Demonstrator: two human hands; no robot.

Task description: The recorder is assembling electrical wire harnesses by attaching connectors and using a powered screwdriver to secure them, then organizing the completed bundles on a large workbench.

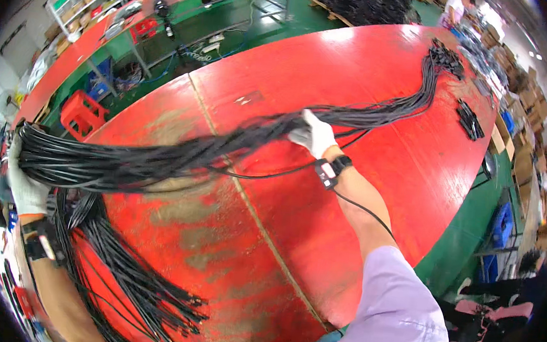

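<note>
A long bundle of black cables point(152, 158) stretches across the red table, blurred in its middle part. At the far left, my left hand point(26, 191) in a white glove is closed round one end of it. My right hand point(315, 136), gloved too, grips the bundle about midway, its fingers partly hidden by the strands. Beyond my right hand the cables run over the tabletop to a tangled heap of ends point(446, 59) at the far right. A second bunch of black cables point(132, 256) hangs and lies below my left hand, its tips fanned out on the table.
The red table point(358, 242) has a pale seam and worn, dirty patches. A small black cable bunch point(469, 119) lies near its right edge. Red stools point(82, 114) stand beyond the left side. Cartons line the right, where a person point(454, 10) is in the background.
</note>
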